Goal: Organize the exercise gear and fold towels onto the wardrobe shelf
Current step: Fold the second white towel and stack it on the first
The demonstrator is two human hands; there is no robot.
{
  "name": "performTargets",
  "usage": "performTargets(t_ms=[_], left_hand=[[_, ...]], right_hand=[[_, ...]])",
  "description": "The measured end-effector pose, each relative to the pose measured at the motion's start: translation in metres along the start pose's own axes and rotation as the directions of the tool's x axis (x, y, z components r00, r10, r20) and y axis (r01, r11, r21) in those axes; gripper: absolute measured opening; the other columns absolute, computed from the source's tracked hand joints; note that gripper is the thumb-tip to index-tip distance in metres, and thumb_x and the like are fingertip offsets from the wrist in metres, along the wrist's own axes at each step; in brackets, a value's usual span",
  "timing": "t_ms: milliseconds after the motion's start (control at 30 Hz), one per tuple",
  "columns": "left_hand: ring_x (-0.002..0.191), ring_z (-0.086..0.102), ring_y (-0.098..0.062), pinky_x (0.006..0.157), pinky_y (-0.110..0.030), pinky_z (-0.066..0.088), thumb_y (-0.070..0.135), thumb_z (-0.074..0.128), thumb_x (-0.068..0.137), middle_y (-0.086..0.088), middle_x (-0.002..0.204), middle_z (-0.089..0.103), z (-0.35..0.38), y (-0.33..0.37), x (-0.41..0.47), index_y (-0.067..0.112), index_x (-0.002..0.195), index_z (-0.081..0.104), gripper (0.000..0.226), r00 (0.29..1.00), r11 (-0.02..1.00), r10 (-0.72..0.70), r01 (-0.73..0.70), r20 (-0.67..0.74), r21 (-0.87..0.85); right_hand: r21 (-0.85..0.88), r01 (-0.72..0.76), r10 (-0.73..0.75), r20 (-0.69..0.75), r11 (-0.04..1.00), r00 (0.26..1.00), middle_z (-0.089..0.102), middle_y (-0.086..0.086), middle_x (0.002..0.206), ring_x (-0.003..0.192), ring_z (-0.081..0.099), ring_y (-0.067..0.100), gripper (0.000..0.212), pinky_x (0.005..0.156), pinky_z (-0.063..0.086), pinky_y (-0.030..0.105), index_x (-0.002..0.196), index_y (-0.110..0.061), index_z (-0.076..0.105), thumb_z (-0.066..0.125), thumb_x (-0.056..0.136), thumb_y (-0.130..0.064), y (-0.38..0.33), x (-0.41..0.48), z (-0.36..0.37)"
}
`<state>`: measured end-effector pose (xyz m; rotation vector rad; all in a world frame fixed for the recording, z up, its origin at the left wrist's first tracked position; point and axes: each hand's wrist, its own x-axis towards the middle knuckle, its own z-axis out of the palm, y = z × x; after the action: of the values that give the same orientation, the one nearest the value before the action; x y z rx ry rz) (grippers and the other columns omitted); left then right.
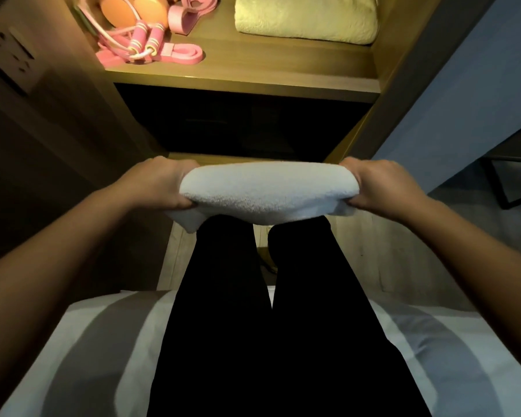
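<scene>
A folded white towel (265, 195) hangs in the air over my knees, below the wardrobe shelf (253, 73). My left hand (163, 183) grips its left end and my right hand (379, 186) grips its right end, thumbs under the fold. On the lit shelf lies another folded, cream-looking towel (306, 19) at the right. At the shelf's left sit a pink skipping rope (145, 37), pink resistance bands (181, 54) and two orange rounded items (133, 12).
I sit on a bed with white and grey bedding (103, 341), legs in black trousers (238, 296) stretched toward the wardrobe. A dark compartment (238, 121) lies under the shelf. A wall socket plate (9, 52) is on the left panel; a blue wall (463, 85) stands right.
</scene>
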<state>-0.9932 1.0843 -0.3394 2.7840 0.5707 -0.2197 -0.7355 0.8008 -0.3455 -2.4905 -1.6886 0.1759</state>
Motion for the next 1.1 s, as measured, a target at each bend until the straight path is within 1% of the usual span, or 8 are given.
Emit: performTargets(t_ms=[200, 300, 433, 700, 833, 967, 1033, 1100], left_hand=[[0.099, 0.062, -0.036, 0.072, -0.043, 0.05, 0.029, 0.078, 0.078, -0.014, 0.112, 0.065, -0.023, -0.002, 0.01, 0.02, 0.131, 0.048, 0.062, 0.912, 0.985, 0.054, 0.017, -0.406, 0.171], [0.098, 0.063, -0.041, 0.068, -0.048, 0.054, 0.02, 0.081, 0.073, -0.018, 0.115, 0.065, 0.01, 0.004, -0.005, 0.009, 0.13, 0.052, 0.066, 0.881, 0.981, 0.115, -0.029, -0.459, 0.189], [0.104, 0.066, -0.041, 0.072, -0.051, 0.058, -0.001, 0.085, 0.062, -0.024, 0.122, 0.064, 0.093, 0.016, -0.051, -0.004, 0.124, 0.061, 0.066, 0.913, 0.984, 0.128, -0.068, -0.388, 0.165], [0.116, 0.061, -0.034, 0.078, -0.044, 0.056, 0.026, 0.087, 0.068, -0.016, 0.13, 0.061, 0.103, 0.022, -0.087, 0.002, 0.127, 0.06, 0.07, 0.941, 0.99, 0.112, -0.08, -0.319, 0.113], [0.135, 0.044, -0.028, 0.106, -0.051, 0.037, 0.034, 0.075, 0.078, -0.009, 0.147, 0.045, 0.082, 0.026, -0.09, 0.011, 0.141, 0.043, 0.074, 0.997, 0.989, 0.064, -0.059, -0.037, 0.135], [0.115, 0.051, -0.015, 0.108, -0.044, 0.032, 0.047, 0.042, 0.095, 0.002, 0.128, 0.054, 0.049, 0.04, -0.061, 0.02, 0.123, 0.053, 0.041, 0.999, 0.992, -0.027, 0.021, -0.047, -0.125], [0.113, 0.051, -0.019, 0.101, -0.042, 0.038, 0.039, 0.04, 0.099, -0.001, 0.124, 0.055, 0.041, 0.059, -0.035, 0.016, 0.122, 0.055, 0.036, 0.988, 0.991, -0.057, 0.038, -0.146, -0.129], [0.124, 0.044, -0.021, 0.108, -0.045, 0.032, 0.033, 0.04, 0.101, -0.003, 0.136, 0.049, 0.044, 0.077, -0.011, 0.015, 0.133, 0.05, 0.038, 0.985, 0.994, -0.071, 0.056, -0.159, -0.095]], right_hand=[[0.009, -0.047, 0.047, -0.393, 0.999, 0.918, 0.071, 0.01, 0.104, 0.095, 0.064, 0.038, 0.038, 0.074, 0.052, 0.041, 0.12, -0.02, 0.063, 0.071, 0.083, -0.02, 0.0, 0.024, -0.003], [0.061, -0.037, 0.06, -0.44, 0.997, 0.896, 0.065, 0.014, 0.124, 0.111, 0.061, 0.038, 0.05, 0.087, 0.052, 0.05, 0.129, -0.012, 0.062, 0.074, 0.081, -0.012, 0.001, 0.006, 0.025], [0.033, 0.003, 0.007, -0.291, 0.999, 0.957, 0.067, 0.02, 0.119, 0.108, 0.065, 0.039, 0.06, 0.088, 0.05, 0.056, 0.119, -0.002, 0.067, 0.084, 0.061, 0.005, -0.007, -0.049, 0.089], [0.135, -0.032, 0.052, -0.153, 0.99, 0.987, 0.059, 0.015, 0.133, 0.121, 0.058, 0.036, 0.063, 0.103, 0.037, 0.049, 0.129, -0.006, 0.06, 0.085, 0.072, -0.014, -0.02, -0.085, 0.083], [0.025, -0.08, 0.073, 0.199, 0.997, 0.977, 0.049, -0.001, 0.145, 0.132, 0.047, 0.02, 0.064, 0.114, 0.025, 0.043, 0.139, -0.024, 0.047, 0.051, 0.088, -0.063, -0.022, -0.084, 0.052], [0.069, -0.076, 0.069, 0.102, 0.995, 0.992, 0.059, -0.001, 0.105, 0.099, 0.054, 0.016, 0.07, 0.089, 0.038, 0.036, 0.101, -0.021, 0.063, 0.015, 0.089, -0.07, -0.038, -0.044, 0.023], [0.168, -0.095, 0.08, 0.093, 0.981, 0.992, 0.053, 0.006, 0.132, 0.122, 0.047, 0.023, 0.062, 0.099, 0.038, 0.042, 0.124, -0.018, 0.057, 0.022, 0.095, -0.06, -0.056, -0.012, 0.026], [0.177, -0.12, 0.067, 0.278, 0.977, 0.958, 0.019, 0.003, 0.161, 0.148, 0.013, 0.026, 0.059, 0.117, 0.016, 0.054, 0.151, -0.024, 0.029, 0.023, 0.1, -0.054, -0.076, 0.011, 0.04]])
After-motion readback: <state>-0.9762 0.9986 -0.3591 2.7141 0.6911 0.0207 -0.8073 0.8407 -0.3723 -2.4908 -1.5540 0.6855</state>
